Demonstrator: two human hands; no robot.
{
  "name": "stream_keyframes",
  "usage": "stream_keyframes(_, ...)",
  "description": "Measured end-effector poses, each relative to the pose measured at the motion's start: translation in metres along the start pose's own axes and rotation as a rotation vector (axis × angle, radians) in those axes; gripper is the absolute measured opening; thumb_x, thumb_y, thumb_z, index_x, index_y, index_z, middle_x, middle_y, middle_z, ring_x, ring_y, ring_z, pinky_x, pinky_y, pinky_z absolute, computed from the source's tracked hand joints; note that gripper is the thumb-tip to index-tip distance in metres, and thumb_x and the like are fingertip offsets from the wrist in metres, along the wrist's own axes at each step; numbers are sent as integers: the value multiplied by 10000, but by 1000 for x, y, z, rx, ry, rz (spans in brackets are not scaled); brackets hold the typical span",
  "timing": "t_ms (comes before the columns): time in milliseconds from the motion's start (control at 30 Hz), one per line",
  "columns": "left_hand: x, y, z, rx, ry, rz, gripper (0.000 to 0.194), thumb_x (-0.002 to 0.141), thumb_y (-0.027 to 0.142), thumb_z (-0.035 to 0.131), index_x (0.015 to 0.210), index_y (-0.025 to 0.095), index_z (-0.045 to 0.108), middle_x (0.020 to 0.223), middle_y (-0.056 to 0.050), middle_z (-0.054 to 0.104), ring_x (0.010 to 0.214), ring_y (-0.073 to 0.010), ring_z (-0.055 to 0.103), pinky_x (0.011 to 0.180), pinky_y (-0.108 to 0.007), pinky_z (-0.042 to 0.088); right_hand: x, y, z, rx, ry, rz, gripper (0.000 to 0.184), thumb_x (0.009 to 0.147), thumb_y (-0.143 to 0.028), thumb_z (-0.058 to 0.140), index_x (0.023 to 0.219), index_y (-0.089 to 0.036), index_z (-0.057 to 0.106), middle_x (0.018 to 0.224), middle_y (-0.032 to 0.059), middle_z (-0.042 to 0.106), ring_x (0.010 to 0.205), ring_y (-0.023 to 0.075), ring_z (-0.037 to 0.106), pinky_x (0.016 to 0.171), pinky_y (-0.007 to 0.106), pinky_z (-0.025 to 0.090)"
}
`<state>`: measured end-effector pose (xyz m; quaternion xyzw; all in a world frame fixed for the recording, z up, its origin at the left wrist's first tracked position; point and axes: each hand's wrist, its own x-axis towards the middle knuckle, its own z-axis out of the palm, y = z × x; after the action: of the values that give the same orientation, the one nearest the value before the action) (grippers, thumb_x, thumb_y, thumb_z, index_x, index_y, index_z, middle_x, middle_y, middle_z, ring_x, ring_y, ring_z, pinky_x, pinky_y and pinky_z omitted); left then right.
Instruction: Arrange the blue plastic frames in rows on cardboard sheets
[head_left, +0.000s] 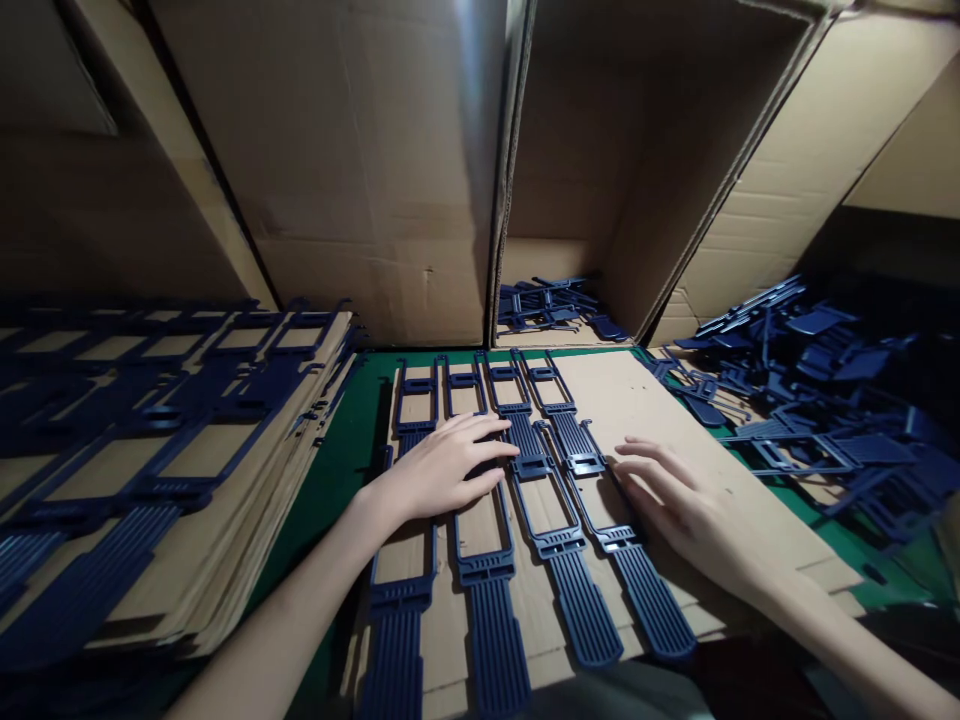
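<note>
Several long dark blue plastic parts (559, 500) lie side by side in a row on a flat cardboard sheet (675, 410) in front of me. My left hand (442, 465) rests flat on the two left parts, fingers stretched out and pointing right. My right hand (679, 500) lies on the cardboard just right of the rightmost part, fingers spread and pointing left, its fingertips touching that part. Neither hand holds anything.
A stack of cardboard sheets (247, 500) covered with the same blue parts stands at the left. A loose heap of blue parts (817, 390) lies at the right. Open cardboard boxes (375, 180) stand behind, one holding more parts (547, 305). A green mat (352, 420) lies beneath.
</note>
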<state>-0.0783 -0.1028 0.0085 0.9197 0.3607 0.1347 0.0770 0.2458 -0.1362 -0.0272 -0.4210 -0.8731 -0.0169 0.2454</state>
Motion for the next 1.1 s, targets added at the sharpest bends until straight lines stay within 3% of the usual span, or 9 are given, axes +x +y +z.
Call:
stream_keyframes(167, 24, 6, -11, 53, -29, 28, 334, 944, 311, 470, 1256, 261, 576, 1431, -51, 446, 1361, -221, 341, 1145, -450, 222, 20, 49, -31, -61, 133, 24, 155, 895, -258, 486, 1010, -254, 590, 1051, 68, 652, 1021, 242, 597, 882, 440, 477)
stream_keyframes(300, 62, 21, -21, 59, -113, 91, 417, 929, 394, 499, 1324, 259, 511, 1454, -70, 415, 1385, -253, 301, 1150, -484, 184, 58, 97, -47, -13, 33, 165, 170, 898, -362, 454, 955, -281, 592, 975, 82, 676, 917, 270, 625, 797, 458, 500)
stream_keyframes(400, 72, 29, -36, 33, -118, 32, 472, 940, 437, 466, 1390, 301, 422, 1505, -46, 337, 1416, -249, 231, 1159, -498, 137, 69, 116, -49, 20, -65, 252, 230, 889, -429, 453, 966, -270, 602, 1027, 82, 680, 927, 273, 630, 796, 447, 505)
stream_keyframes(467, 58, 27, -46, -1, -57, -100, 509, 949, 465, 427, 1433, 335, 337, 1547, -13, 241, 1439, -247, 148, 1164, -499, 102, 60, 122, -46, 51, -87, 319, 304, 880, -483, 455, 991, -247, 613, 1066, 89, 677, 952, 274, 630, 808, 433, 513)
stream_keyframes(567, 12, 13, -52, -92, 119, -399, 565, 939, 518, 405, 1461, 381, 237, 1572, 38, 140, 1448, -247, 91, 1168, -489, 99, 26, 128, -38, 118, -24, 499, 441, 858, -550, 464, 1100, -209, 603, 1150, 110, 656, 1021, 279, 625, 859, 423, 522)
stream_keyframes(667, -41, -9, -40, -224, 311, -743, 646, 921, 571, 385, 1486, 360, 151, 1571, 29, 145, 1446, -240, 109, 1169, -472, 99, -10, 133, -28, 133, -19, 660, 519, 850, -564, 454, 1171, -178, 584, 1167, 131, 654, 1046, 286, 628, 884, 418, 525)
stream_keyframes(800, -79, -29, -15, -482, 327, -1070, 748, 878, 665, 358, 1499, 326, 117, 1577, 6, 105, 1440, -277, 112, 1152, -507, 113, -35, 130, -19, 24, -48, 711, 564, 837, -567, 456, 1167, -133, 601, 1135, 155, 664, 1025, 312, 633, 873, 438, 523)
stream_keyframes(967, -70, -27, 3, -650, 329, -1069, 775, 877, 664, 358, 1507, 263, 150, 1569, -23, 142, 1433, -260, 118, 1147, -460, 97, -36, 120, -19, -66, -36, 641, 458, 844, -526, 452, 942, -150, 695, 1084, 151, 678, 1013, 321, 631, 871, 459, 512)
stream_keyframes(1100, -58, -26, 13, -670, 363, -1061, 746, 904, 632, 331, 1510, 240, 141, 1565, -26, 149, 1429, -241, 101, 1142, -441, 91, -37, 111, -25, 7, -36, 668, 394, 835, -501, 492, 924, -175, 694, 1045, 114, 697, 966, 301, 650, 805, 441, 536)
